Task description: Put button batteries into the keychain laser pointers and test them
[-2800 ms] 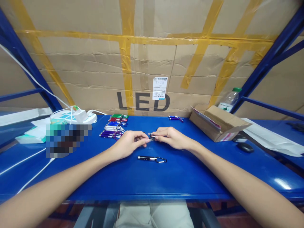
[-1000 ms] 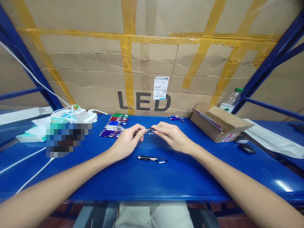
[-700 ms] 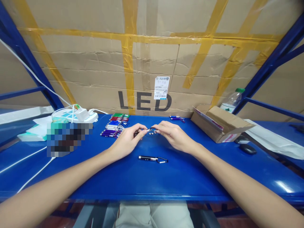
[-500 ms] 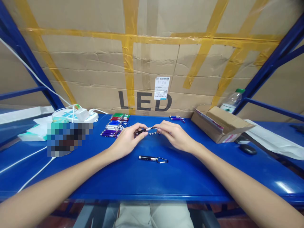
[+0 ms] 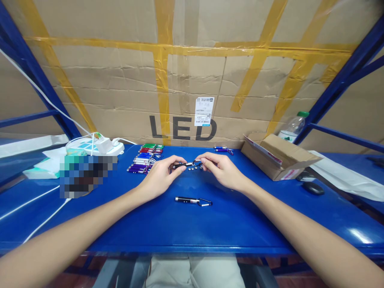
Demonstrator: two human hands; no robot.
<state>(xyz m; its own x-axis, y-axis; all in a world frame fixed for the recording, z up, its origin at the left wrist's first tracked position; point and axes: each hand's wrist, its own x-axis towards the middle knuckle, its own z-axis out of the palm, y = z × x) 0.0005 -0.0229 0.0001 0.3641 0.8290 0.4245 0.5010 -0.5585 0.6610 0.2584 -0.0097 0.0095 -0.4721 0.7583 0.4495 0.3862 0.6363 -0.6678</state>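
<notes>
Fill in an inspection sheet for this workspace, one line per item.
Surface: blue table, glossy, with light reflections.
Job's things: one black penlight in hand, another penlight lying nearer the person; small silver discs between the hands; multicoloured penlights lined up behind.
Clutter: open carton, mouse, bottle; something pixelated at left.
Hands: left hand holds the black penlight; right hand is at its clip end, grip unclear.
Cables: white cords at left, near a power strip.
Surroundings: taped cardboard marked LED.

Hands (image 5: 162, 176) farther apart, black penlight (image 5: 182, 165) more exposed; more silver discs (image 5: 193, 169) showing
</notes>
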